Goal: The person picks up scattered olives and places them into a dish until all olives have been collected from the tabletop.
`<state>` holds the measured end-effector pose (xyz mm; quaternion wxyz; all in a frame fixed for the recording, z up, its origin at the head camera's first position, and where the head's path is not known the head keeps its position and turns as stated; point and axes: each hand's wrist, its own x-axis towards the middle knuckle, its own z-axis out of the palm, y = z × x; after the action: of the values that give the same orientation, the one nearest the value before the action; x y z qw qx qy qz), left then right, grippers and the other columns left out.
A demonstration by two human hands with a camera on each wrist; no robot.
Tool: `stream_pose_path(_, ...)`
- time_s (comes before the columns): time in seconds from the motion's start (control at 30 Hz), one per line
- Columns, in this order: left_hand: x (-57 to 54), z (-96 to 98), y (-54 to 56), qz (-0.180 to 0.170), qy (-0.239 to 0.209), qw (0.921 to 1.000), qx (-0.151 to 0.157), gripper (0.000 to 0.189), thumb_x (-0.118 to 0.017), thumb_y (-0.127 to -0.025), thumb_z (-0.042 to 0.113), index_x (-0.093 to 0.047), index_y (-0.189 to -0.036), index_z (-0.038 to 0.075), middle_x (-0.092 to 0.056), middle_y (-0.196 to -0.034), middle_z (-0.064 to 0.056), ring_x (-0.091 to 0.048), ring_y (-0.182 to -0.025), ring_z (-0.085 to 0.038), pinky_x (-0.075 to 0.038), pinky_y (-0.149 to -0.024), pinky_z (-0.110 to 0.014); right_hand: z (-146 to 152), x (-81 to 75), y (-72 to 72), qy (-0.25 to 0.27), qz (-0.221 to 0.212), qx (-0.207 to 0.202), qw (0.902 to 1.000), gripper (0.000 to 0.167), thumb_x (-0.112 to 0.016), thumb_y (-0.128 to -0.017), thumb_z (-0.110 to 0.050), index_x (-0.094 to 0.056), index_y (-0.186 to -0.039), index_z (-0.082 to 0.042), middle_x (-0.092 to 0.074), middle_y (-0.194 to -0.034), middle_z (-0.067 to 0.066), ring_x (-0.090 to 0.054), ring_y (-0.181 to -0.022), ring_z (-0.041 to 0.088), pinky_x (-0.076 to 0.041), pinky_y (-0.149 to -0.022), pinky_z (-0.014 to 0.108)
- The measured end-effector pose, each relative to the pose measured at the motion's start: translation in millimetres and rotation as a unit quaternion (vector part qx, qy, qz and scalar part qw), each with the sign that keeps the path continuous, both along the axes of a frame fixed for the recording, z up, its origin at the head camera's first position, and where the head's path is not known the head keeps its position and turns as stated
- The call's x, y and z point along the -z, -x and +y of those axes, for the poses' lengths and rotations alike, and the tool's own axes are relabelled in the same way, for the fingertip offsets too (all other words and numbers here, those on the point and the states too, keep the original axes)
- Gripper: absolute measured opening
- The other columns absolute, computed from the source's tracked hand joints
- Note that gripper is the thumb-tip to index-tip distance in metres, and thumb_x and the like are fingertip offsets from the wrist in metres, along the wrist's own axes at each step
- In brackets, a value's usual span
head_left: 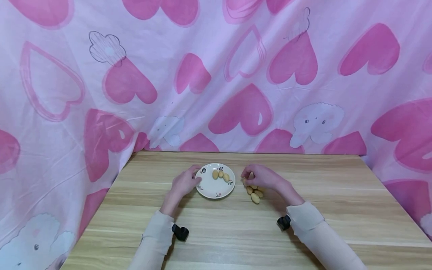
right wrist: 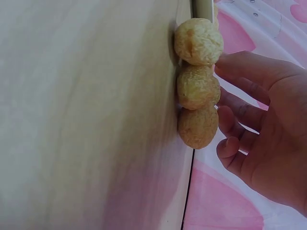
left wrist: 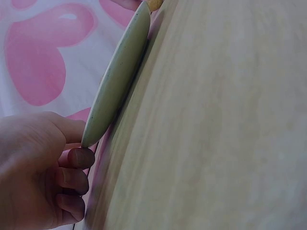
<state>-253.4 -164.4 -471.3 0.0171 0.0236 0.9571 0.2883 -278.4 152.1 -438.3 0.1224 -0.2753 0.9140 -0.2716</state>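
My left hand (head_left: 183, 182) grips the left rim of a small white plate (head_left: 210, 191) with a printed pattern. In the left wrist view the plate (left wrist: 115, 81) appears edge-on, with the thumb on one side of its rim and fingers curled on the other. Three small yellow-brown potatoes (head_left: 221, 174) lie on the plate toward its back. Right of it, my right hand (head_left: 263, 177) reaches over a small pile of potatoes (head_left: 255, 198), pinching one at the pile's left side. In the right wrist view, nearer wrinkled potatoes (right wrist: 198, 127) hide the fingertips.
Everything rests on a light wood-grain table (head_left: 222, 236). A pink cloth with hearts (head_left: 241, 112) hangs behind the table's back edge and along its sides. Black wrist cameras (head_left: 181, 232) sit at both cuffs, low over the tabletop.
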Motion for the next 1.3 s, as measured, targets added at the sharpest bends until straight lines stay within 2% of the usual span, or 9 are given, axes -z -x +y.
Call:
stream_pose_path(0.17,-0.3,0.3,0.4,-0.006,-0.005,1.0000,0.002,0.048,-0.066,-0.092,0.031,-0.055,-0.138,0.024,-0.070,-0.091,-0.001,-0.059,-0.074,-0.016,-0.044,-0.074,-0.038,0.4,2.6,0.0,0.001,-0.019,0.003,0.9998,0.014,-0.073,-0.087,-0.014,-0.073,-0.102,-0.014,-0.069,-0.090,-0.006,-0.061,-0.087,0.012,-0.051,-0.088,0.038)
stream_pose_path(0.37,-1.1,0.7,0.8,-0.004,-0.006,1.0000,0.001,0.048,-0.066,-0.092,0.030,-0.055,-0.139,0.024,-0.072,-0.096,-0.003,-0.061,-0.080,-0.018,-0.047,-0.080,-0.044,-1.6,3.7,1.0,-0.007,-0.014,0.007,0.9999,0.014,-0.075,-0.085,-0.015,-0.073,-0.100,-0.015,-0.068,-0.090,-0.005,-0.060,-0.084,0.011,-0.051,-0.084,0.036)
stream_pose_path(0.7,-0.9,-0.1,0.9,-0.007,-0.010,0.9999,0.002,0.048,-0.066,-0.093,0.030,-0.055,-0.139,0.023,-0.068,-0.087,0.000,-0.057,-0.071,-0.016,-0.043,-0.072,-0.036,-4.0,4.4,1.2,-0.014,-0.021,0.027,0.9993,0.014,-0.077,-0.084,-0.016,-0.074,-0.098,-0.017,-0.068,-0.089,-0.005,-0.059,-0.083,0.011,-0.051,-0.084,0.037)
stream_pose_path(1.03,-1.7,-0.1,1.8,-0.009,-0.010,0.9999,0.002,0.048,-0.066,-0.093,0.030,-0.055,-0.139,0.024,-0.066,-0.083,0.002,-0.055,-0.069,-0.015,-0.040,-0.069,-0.034,-5.1,3.6,-1.0,0.004,-0.032,0.040,0.9987,0.017,-0.077,-0.084,-0.019,-0.074,-0.100,-0.018,-0.068,-0.087,-0.006,-0.061,-0.079,0.011,-0.052,-0.076,0.033)
stream_pose_path(1.3,-2.1,-1.1,0.9,-0.009,-0.013,0.9999,0.000,0.047,-0.065,-0.093,0.030,-0.055,-0.139,0.023,-0.065,-0.082,0.002,-0.054,-0.069,-0.015,-0.039,-0.067,-0.033,-9.9,-1.3,-2.8,0.001,0.004,0.027,0.9996,0.018,-0.075,-0.085,-0.017,-0.075,-0.103,-0.018,-0.069,-0.091,-0.007,-0.060,-0.083,0.010,-0.051,-0.083,0.035)
